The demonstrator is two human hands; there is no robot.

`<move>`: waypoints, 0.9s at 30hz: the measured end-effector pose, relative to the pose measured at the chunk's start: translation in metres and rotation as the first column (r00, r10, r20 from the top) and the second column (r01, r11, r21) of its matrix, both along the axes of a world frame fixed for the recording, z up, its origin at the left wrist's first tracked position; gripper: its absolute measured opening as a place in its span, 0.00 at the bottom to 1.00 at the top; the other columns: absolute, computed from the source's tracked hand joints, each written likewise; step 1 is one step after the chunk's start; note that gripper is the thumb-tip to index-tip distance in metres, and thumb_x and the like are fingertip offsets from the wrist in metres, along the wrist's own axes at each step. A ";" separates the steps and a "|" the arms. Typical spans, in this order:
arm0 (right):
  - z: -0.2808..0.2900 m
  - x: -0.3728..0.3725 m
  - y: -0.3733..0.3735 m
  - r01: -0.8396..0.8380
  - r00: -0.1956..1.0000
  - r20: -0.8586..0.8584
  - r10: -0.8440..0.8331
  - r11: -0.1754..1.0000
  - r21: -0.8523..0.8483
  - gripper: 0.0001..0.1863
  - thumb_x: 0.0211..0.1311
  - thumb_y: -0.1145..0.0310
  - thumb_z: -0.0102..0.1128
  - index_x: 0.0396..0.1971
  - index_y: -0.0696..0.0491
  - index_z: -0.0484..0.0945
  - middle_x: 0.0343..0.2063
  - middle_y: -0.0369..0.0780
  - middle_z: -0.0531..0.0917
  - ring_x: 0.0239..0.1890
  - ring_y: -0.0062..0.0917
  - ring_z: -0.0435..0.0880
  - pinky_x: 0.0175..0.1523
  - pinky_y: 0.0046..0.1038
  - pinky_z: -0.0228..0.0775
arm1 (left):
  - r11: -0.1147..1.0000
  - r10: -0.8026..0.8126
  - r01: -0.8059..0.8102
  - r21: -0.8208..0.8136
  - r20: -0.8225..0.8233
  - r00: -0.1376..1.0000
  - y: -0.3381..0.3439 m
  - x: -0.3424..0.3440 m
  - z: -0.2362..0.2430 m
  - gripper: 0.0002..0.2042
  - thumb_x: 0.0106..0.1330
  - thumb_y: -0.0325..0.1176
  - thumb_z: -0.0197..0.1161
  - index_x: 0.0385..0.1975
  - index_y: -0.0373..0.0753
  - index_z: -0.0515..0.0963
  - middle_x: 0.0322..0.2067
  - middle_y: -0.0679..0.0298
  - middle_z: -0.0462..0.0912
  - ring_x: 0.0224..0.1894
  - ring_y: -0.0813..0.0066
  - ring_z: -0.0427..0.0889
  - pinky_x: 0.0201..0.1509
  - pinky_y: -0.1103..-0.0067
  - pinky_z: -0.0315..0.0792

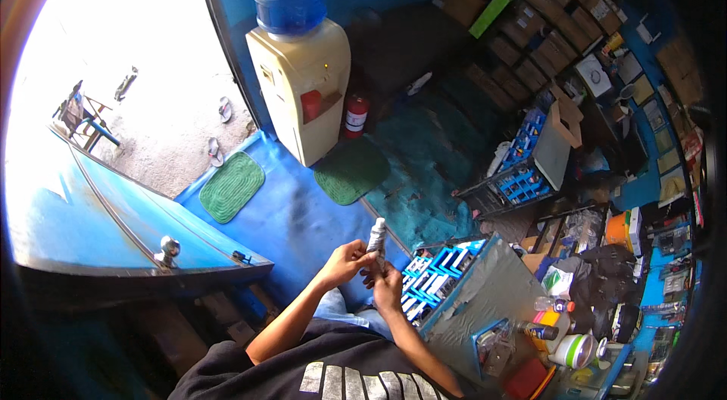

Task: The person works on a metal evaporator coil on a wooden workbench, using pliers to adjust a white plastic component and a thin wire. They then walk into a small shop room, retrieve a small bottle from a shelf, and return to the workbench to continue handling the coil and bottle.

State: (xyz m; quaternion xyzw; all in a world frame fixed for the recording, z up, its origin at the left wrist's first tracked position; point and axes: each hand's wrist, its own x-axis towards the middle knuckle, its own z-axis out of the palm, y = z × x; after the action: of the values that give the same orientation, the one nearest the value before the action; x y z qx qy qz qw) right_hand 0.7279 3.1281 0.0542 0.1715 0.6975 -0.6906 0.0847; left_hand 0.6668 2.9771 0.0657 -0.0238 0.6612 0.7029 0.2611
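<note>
In front of my body, a slim grey tube (376,241) with a white cap points up and away from me. My left hand (347,261) is closed, its fingertips pinching the tube's side. Around the tube's lower end wraps my right hand (387,286), which hides that part. What is printed on the tube is too small to make out. Just right of my right hand stands a blue-edged rack (439,273) filled with small pale items.
A water dispenser (299,90) with a blue bottle stands ahead, beside a red fire extinguisher (356,115). Green mats (232,186) lie on the blue floor. At left is an open blue door (113,196). A cluttered grey-topped counter (485,301) stands to my right.
</note>
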 end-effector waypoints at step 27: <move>0.119 -0.415 -0.114 -0.487 0.845 -0.304 0.441 0.868 -0.094 0.15 0.65 0.68 0.72 0.23 0.58 0.78 0.16 0.36 0.80 0.23 0.13 0.75 0.29 0.27 0.66 | 0.905 0.324 -0.405 -0.134 -0.400 0.857 -0.138 -0.304 0.118 0.12 0.75 0.36 0.66 0.36 0.33 0.77 0.31 0.69 0.81 0.36 0.84 0.75 0.42 0.81 0.70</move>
State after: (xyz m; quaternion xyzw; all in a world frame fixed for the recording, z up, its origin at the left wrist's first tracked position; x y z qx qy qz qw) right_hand 0.3125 3.0143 0.1731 -0.1071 0.6626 -0.7222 0.1670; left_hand 0.3624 2.8388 0.1838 -0.0447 0.7529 0.6565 -0.0102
